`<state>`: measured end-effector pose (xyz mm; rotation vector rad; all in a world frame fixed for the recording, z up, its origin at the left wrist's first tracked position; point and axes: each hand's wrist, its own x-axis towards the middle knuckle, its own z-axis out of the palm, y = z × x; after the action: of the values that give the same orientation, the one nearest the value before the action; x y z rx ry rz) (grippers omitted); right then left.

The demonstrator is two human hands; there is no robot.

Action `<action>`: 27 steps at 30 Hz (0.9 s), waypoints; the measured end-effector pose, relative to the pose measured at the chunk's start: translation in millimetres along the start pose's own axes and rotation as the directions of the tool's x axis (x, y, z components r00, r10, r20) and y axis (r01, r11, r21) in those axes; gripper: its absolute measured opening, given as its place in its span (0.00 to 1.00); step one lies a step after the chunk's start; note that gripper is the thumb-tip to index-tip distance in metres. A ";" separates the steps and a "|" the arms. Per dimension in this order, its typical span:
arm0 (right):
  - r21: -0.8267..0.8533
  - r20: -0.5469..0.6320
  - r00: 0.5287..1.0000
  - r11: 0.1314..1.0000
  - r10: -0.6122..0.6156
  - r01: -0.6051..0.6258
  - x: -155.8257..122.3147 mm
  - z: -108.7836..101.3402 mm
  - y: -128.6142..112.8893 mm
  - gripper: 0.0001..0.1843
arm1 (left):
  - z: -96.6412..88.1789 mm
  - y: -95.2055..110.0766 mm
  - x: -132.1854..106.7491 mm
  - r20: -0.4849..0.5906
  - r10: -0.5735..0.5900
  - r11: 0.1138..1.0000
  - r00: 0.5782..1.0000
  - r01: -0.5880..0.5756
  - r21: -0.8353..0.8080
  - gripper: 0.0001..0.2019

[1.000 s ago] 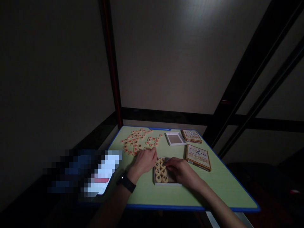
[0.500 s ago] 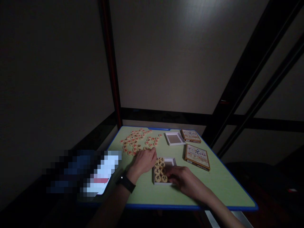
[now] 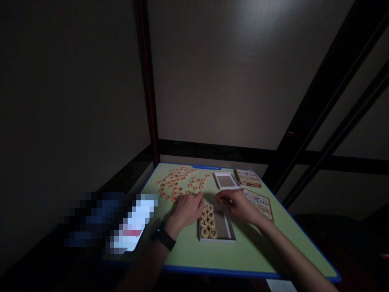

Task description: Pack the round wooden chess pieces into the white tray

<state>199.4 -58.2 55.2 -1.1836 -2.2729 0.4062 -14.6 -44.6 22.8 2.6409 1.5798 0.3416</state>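
Observation:
An open shallow box (image 3: 233,239) sits on the green table, with two columns of round Chinese chess pieces (image 3: 212,224) lying in its left part. The pieces bear dark characters. My left hand (image 3: 188,209), with a black watch on its wrist, rests at the box's far left corner, its fingers curled together; what they hold, if anything, is hidden. Over the box's far right corner hovers my right hand (image 3: 240,206), its fingertips pinched and dim, so I cannot make out anything in them.
Loose chess pieces (image 3: 174,178) with red and dark characters lie scattered at the far left. A white-rimmed box part (image 3: 227,181) stands at the back, beside a printed box (image 3: 248,177). Another printed box (image 3: 260,204) is partly behind my right hand. A blurred bright screen (image 3: 136,223) lies left.
My right hand has left the pieces inside the box and moved up and away, past its far right side. My left hand stays by the far left corner. The view has shifted slightly.

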 end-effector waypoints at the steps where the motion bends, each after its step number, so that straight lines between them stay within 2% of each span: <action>1: -0.011 0.001 1.000 1.000 -0.014 0.014 13.8 0.9 3.4 0.14 | -0.4 -0.1 -0.7 -0.010 0.008 1.000 1.000 -0.008 -0.002 0.13; 3: -0.049 0.033 0.999 0.998 -0.040 0.042 44.8 8.0 8.0 0.14 | -1.2 -0.4 -2.9 -0.046 0.052 0.998 0.998 -0.053 -0.016 0.11; 5: -0.117 0.127 0.990 0.990 -0.067 0.082 77.0 21.6 8.7 0.14 | -1.0 -0.3 -5.6 -0.118 0.121 0.991 0.986 -0.126 -0.034 0.09; 8: -0.167 0.319 0.938 0.966 -0.136 0.197 119.4 47.8 3.5 0.14 | 2.7 0.6 -8.8 -0.269 0.222 0.969 0.937 -0.242 -0.045 0.10; 10: -0.169 0.370 0.915 0.957 -0.161 0.237 141.7 62.0 -0.6 0.14 | 6.6 1.2 -9.6 -0.339 0.268 0.953 0.902 -0.299 -0.042 0.10; 12: -0.183 0.375 0.911 0.950 -0.169 0.251 160.0 69.4 -1.7 0.17 | 10.2 1.5 -9.5 -0.372 0.295 0.942 0.880 -0.333 -0.041 0.10; 17: -0.283 0.332 0.939 0.939 -0.096 0.196 192.3 69.1 12.9 0.17 | 13.7 1.9 -8.8 -0.379 0.266 0.948 0.886 -0.311 -0.062 0.10; 21: -0.315 0.346 0.936 0.933 -0.059 0.175 207.9 72.5 25.3 0.15 | 13.5 2.7 -8.6 -0.360 0.231 0.953 0.904 -0.284 -0.102 0.10; 27: -0.337 0.344 0.938 0.928 -0.035 0.158 231.5 79.6 26.1 0.19 | 11.0 3.0 -7.9 -0.318 0.202 0.956 0.926 -0.257 -0.142 0.11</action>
<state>61.4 145.7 52.9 -1.2412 -2.7796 0.1588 -13.2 -52.1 11.3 2.7303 1.2233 0.8945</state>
